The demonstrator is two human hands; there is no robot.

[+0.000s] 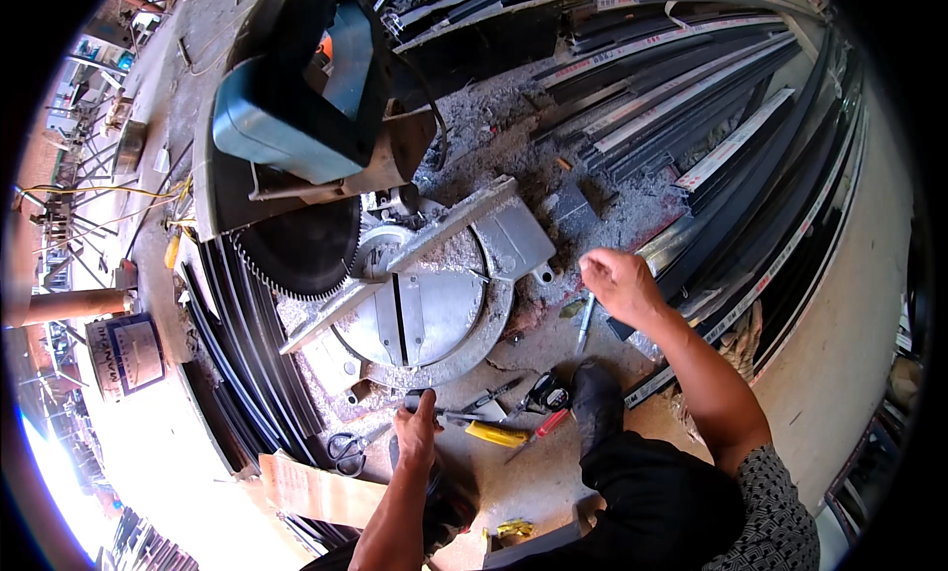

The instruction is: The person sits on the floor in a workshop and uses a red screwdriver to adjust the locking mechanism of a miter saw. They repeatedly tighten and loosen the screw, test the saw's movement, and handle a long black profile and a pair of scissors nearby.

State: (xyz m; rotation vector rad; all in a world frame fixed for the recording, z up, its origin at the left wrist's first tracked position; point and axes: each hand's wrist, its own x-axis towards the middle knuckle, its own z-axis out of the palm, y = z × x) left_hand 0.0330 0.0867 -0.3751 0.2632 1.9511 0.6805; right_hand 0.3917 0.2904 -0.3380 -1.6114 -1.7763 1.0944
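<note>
While the left hand (pixel 417 428) presses down on a small dark tool, partly hidden, at the front rim of the round grey metal saw base (pixel 425 314), the right hand (pixel 617 283) hangs loosely curled, holding nothing I can see, above a thin silver pen-like rod (pixel 585 323) on the floor. Yellow-handled screwdriver (pixel 494 433) and red-handled screwdriver (pixel 541 428) lie just right of the left hand. Toothed circular blade (pixel 301 250) raised under teal motor housing (pixel 286 97). Long black aluminium profiles (pixel 711 127) stacked beyond.

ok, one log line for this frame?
left hand: on yellow-handled tool | right hand: raised over dark profiles | miter saw: blade up
</note>
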